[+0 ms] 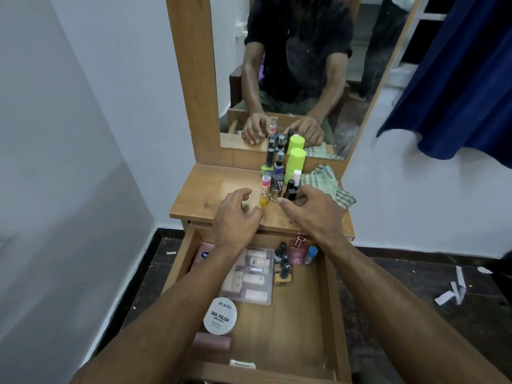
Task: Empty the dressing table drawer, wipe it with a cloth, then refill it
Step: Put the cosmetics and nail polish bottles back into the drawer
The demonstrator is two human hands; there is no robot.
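Note:
The wooden drawer (293, 322) is pulled open below the dressing table top (210, 195). In it lie a white nail polish wipes tub (220, 315), a clear case of tubes (250, 278), a pink tube (212, 343), several nail polish bottles (284, 270), a pink bottle (296, 250) and a blue-capped bottle (311, 254). On the top, my right hand (310, 209) curls round a small black bottle (291, 194). My left hand (238, 212) hovers with relaxed fingers and holds nothing, its thumb beside a yellow-and-pink tube (264, 192). The green checked cloth (328, 187) lies at the right.
More small bottles and a tall lime-green container (296, 162) crowd the back of the top before the mirror (304, 65). A white wall runs along the left and a blue curtain (457, 79) hangs at right. Paper scraps (454, 289) lie on the dark floor.

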